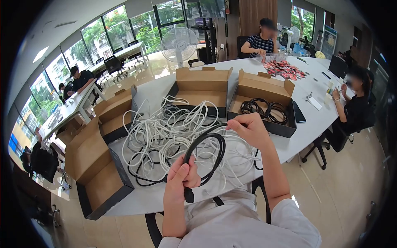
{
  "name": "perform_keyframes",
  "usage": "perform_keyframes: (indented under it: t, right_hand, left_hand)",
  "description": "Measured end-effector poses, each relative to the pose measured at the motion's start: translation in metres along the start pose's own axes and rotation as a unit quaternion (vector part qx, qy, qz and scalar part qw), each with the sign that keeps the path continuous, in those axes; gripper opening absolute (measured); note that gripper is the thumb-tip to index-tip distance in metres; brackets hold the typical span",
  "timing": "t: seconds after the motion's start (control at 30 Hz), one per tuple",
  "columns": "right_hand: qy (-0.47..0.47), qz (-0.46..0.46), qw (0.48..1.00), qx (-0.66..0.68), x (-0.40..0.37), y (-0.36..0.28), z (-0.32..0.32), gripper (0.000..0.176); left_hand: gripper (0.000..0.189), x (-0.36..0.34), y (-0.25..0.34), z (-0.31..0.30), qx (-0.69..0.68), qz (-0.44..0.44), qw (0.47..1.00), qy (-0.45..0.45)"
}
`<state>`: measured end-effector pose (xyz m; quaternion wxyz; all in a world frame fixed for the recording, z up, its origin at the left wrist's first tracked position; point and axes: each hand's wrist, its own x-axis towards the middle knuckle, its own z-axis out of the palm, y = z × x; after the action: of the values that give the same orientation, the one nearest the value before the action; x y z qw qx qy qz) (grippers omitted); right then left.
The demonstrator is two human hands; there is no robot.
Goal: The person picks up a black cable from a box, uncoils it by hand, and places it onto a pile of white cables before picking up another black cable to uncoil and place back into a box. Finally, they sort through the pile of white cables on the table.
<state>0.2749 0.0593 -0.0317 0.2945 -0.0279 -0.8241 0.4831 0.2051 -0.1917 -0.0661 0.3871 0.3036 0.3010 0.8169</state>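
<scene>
A black cable (221,151) runs in loops between my two hands, above the front part of the table. My left hand (182,175) is closed round the gathered cable, and a thick black end hangs below that fist. Further right and higher, my right hand (248,130) pinches another stretch of the same cable. Behind and beneath lies a big tangle of white cables (165,132) with some black ones among them. More black cables (264,110) lie coiled inside an open cardboard box (282,128) just beyond my right hand.
Open boxes stand at the back (201,89), the left (113,111) and the front left (99,186). A pile of red packets (284,69) lies at the far right of the white table (320,118). Two people sit around that side. A dark tablet-like slab (299,112) is beside the right box.
</scene>
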Motion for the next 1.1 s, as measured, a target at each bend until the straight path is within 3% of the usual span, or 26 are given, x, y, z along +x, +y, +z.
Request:
perform_keyframes:
  t: [0.07, 0.1, 0.2, 0.23, 0.37, 0.47, 0.6, 0.7, 0.87, 0.97, 1.1]
  right_hand:
    - [-0.028, 0.065, 0.997, 0.034, -0.006, -0.015, 0.001, 0.025]
    - [-0.061, 0.040, 0.997, 0.027, -0.008, -0.018, 0.001, 0.026]
    - [-0.132, 0.088, 0.977, 0.140, -0.013, -0.023, 0.001, 0.028]
    - [-0.198, 0.061, 0.963, 0.171, -0.012, -0.009, 0.001, 0.037]
    - [-0.166, 0.144, 0.939, 0.265, -0.028, -0.018, 0.015, 0.055]
    - [-0.109, 0.138, 0.891, 0.419, -0.034, -0.017, 0.018, 0.059]
    - [-0.045, 0.189, 0.854, 0.483, -0.046, -0.026, 0.018, 0.052]
    - [-0.065, 0.165, 0.834, 0.522, -0.054, -0.025, 0.012, 0.042]
    - [0.001, 0.185, 0.833, 0.521, -0.062, -0.034, 0.007, 0.039]
    - [0.013, 0.157, 0.850, 0.503, -0.064, -0.038, 0.003, 0.040]
    - [0.023, 0.116, 0.873, 0.474, -0.064, -0.052, -0.004, 0.042]
  left_hand:
    - [0.023, 0.003, -0.002, 0.001, 0.003, 0.038, 0.999, 0.001]
    - [0.024, 0.005, -0.003, 0.000, -0.001, 0.052, 0.999, -0.016]
    - [0.025, 0.006, -0.008, 0.005, -0.010, 0.090, 0.995, -0.032]
    - [0.025, 0.008, -0.011, 0.007, -0.009, 0.105, 0.994, -0.041]
    - [0.026, 0.021, -0.030, 0.009, -0.015, 0.151, 0.987, -0.059]
    - [0.025, 0.029, -0.042, 0.012, -0.011, 0.170, 0.984, -0.049]
    - [0.023, 0.038, -0.060, 0.015, -0.011, 0.180, 0.983, -0.027]
    - [0.023, 0.043, -0.074, 0.019, -0.049, 0.159, 0.986, -0.007]
    - [0.024, 0.045, -0.089, 0.027, -0.067, 0.129, 0.989, 0.001]
    - [0.025, 0.045, -0.088, 0.028, -0.054, 0.114, 0.991, -0.045]
    - [0.035, 0.046, -0.080, 0.034, 0.086, 0.136, 0.987, -0.026]
